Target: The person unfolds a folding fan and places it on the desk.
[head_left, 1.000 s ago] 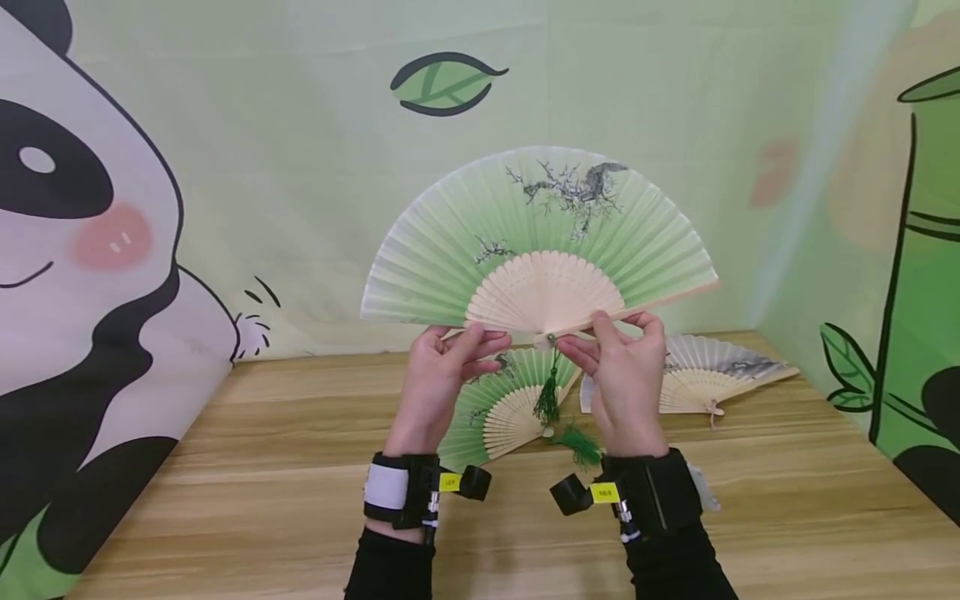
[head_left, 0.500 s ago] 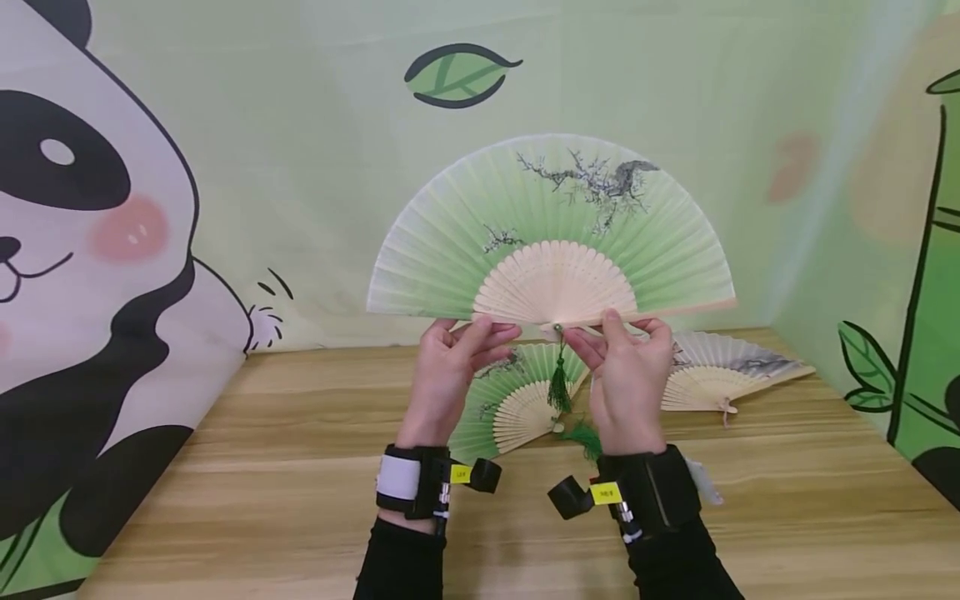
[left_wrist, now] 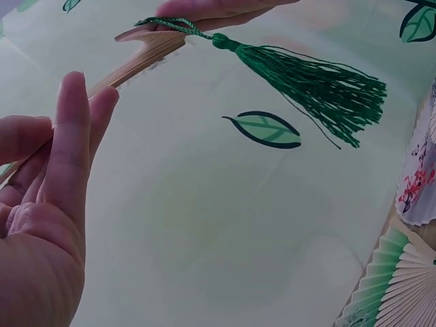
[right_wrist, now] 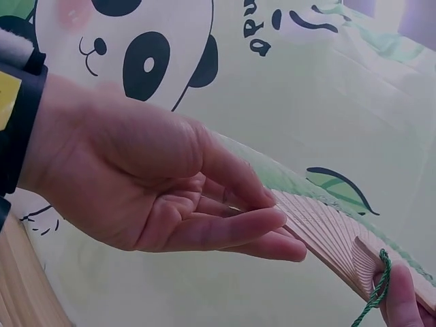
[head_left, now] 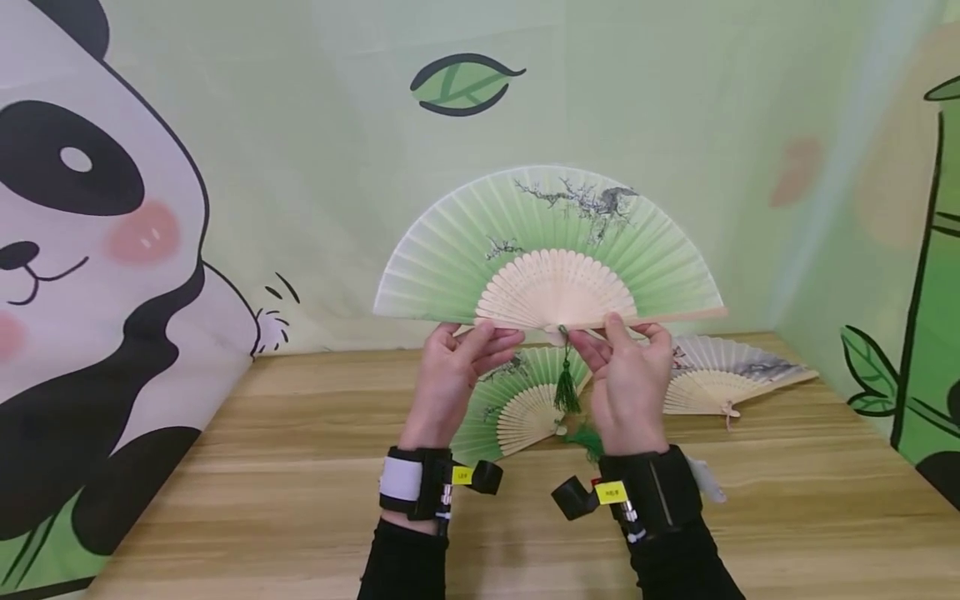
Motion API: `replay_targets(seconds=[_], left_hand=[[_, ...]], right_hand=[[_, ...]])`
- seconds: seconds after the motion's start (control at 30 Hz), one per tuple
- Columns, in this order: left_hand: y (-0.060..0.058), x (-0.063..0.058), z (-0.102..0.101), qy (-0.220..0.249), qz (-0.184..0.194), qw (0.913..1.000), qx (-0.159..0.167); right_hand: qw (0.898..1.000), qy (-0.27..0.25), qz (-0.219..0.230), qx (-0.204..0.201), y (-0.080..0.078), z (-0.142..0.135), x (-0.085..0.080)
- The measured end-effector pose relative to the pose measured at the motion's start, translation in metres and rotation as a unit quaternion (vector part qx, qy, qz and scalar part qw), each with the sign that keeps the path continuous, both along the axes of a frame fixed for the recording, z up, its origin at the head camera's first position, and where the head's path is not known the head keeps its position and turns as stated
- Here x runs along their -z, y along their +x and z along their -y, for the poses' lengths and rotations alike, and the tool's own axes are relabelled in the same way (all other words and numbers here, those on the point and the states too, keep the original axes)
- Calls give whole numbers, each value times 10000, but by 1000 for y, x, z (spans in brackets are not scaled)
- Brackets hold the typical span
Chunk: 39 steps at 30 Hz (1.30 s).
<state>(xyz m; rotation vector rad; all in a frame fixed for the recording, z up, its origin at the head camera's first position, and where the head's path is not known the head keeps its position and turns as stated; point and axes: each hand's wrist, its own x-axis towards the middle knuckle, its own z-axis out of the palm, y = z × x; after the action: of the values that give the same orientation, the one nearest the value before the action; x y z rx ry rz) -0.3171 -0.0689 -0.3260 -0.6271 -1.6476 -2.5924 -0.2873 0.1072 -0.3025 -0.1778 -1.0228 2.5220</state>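
A green folding fan (head_left: 667,267) with a dark blossom-branch print and pale slotted ribs is spread in a half circle, held up above the table. My left hand (head_left: 442,379) pinches its lower left guard stick between thumb and fingers. With thumb and fingers, my right hand (head_left: 633,383) pinches the lower right guard just beside the pivot. A dark green tassel (head_left: 567,390) hangs from the pivot between the hands. In the left wrist view the tassel (left_wrist: 306,85) dangles close up. The right wrist view shows my left hand (right_wrist: 157,184) at the fan's lower edge.
On the wooden table (head_left: 300,475) behind the hands lie a second green fan (head_left: 528,421), partly covered by them, and a grey-white fan (head_left: 720,383) at the right. A green tassel (head_left: 585,437) lies beside the second fan. A panda-printed backdrop (head_left: 322,208) stands behind.
The held fan's right guard has swung down, so its lower edge is now nearly straight. The fan rose a little, then its top tipped lower. Both hands keep their pinch; the head view shifted slightly.
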Motion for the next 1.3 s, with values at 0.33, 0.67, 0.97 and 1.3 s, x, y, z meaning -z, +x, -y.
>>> replay_targets(seconds=[0.33,0.67,0.97,1.3], left_hand=[[18,3,32,-461,296,9976,-418],[41,-8,112,-1168,163,9850,-1261],[70,2,202,-1763,668,9270,-3242],[105,15,271,-2743,1878,8618,-3831]], right_hand=[[9975,13,339,-626,-6,22,8],[9789,-273,809,-1857,-30,93,21],[9511,253,1064,-2889,-52,160,44],[9295,702,1440,-3322,-68,205,74]])
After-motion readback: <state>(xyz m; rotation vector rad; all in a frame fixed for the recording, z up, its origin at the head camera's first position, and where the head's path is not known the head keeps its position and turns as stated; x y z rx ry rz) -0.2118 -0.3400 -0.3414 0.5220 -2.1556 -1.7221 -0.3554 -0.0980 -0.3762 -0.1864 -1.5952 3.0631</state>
